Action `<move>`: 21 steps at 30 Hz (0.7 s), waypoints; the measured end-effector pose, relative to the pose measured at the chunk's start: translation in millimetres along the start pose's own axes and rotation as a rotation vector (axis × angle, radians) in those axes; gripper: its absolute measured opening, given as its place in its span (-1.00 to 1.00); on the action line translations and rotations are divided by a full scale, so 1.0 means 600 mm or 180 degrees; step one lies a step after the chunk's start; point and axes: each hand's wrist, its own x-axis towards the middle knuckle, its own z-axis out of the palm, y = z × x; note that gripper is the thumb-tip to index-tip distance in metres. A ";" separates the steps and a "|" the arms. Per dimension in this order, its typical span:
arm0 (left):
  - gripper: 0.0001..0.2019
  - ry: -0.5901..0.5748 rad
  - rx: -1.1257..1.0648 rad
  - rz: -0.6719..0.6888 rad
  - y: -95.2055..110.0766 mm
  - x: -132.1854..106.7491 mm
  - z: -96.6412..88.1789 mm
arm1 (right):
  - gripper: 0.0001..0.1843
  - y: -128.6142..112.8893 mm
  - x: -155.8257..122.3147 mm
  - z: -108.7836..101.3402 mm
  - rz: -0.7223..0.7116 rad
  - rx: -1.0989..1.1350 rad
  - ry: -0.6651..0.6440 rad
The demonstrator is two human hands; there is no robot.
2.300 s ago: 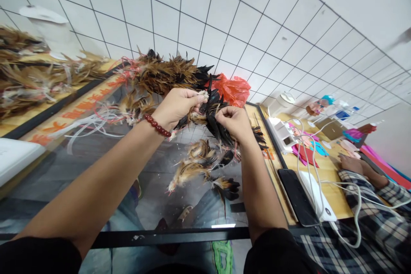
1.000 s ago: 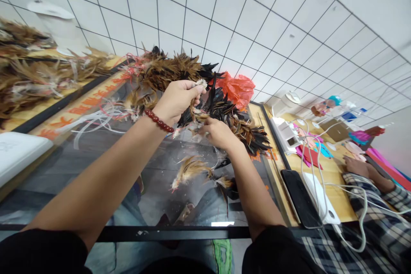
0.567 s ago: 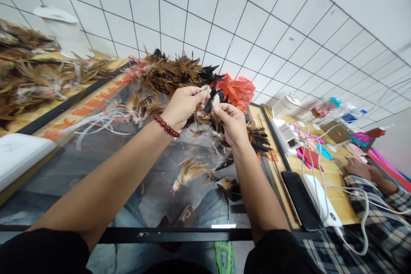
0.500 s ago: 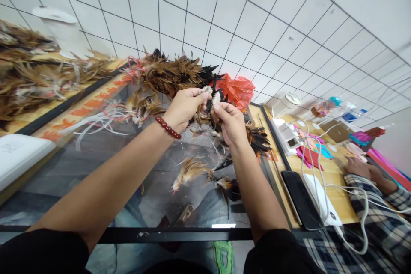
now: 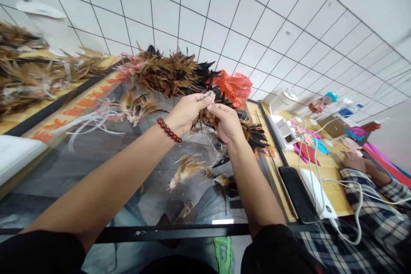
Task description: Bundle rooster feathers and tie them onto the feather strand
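Note:
Over the glass tabletop (image 5: 128, 188), my left hand (image 5: 188, 113) pinches the pale, fluffy base of some feathers (image 5: 210, 95). My right hand (image 5: 227, 122) meets it there, its thumb and fingers closed on the same fluffy ends; brown and dark plumes hang below. Behind my hands lies a long heap of brown and black feathers (image 5: 170, 70). A small bunch of tan feathers (image 5: 186, 170) rests on the glass nearer me, and another loose bunch (image 5: 138, 105) with white strips (image 5: 93, 122) lies to the left.
A crumpled red plastic bag (image 5: 233, 87) sits behind my hands. On the right are a phone (image 5: 298, 195), a white power strip (image 5: 321, 197) with cables, and a co-worker's hands (image 5: 356, 162). More feathers (image 5: 35, 72) and a white box (image 5: 19, 156) lie left. A tiled wall stands behind.
My hands have come together, so the two fluffy feather ends held apart before now touch. The view has shifted slightly.

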 end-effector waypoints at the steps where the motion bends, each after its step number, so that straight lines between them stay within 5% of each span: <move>1: -0.81 0.0036 0.0100 0.0065 -0.003 0.001 -0.001 | -0.71 -0.001 0.001 -0.004 -0.0106 -0.0077 0.0057; 6: -0.75 -0.0167 0.0614 0.0252 -0.005 -0.002 -0.004 | -0.65 -0.013 0.001 -0.020 -0.0904 -0.0171 0.0370; 12: -0.62 -0.1002 0.0403 -0.0023 0.005 -0.012 0.000 | -0.64 -0.021 -0.005 -0.026 -0.0707 -0.0133 -0.0125; 21: -0.76 -0.1199 0.0945 -0.0075 0.022 -0.015 -0.009 | -0.70 -0.010 0.001 -0.025 -0.0983 -0.0133 0.0069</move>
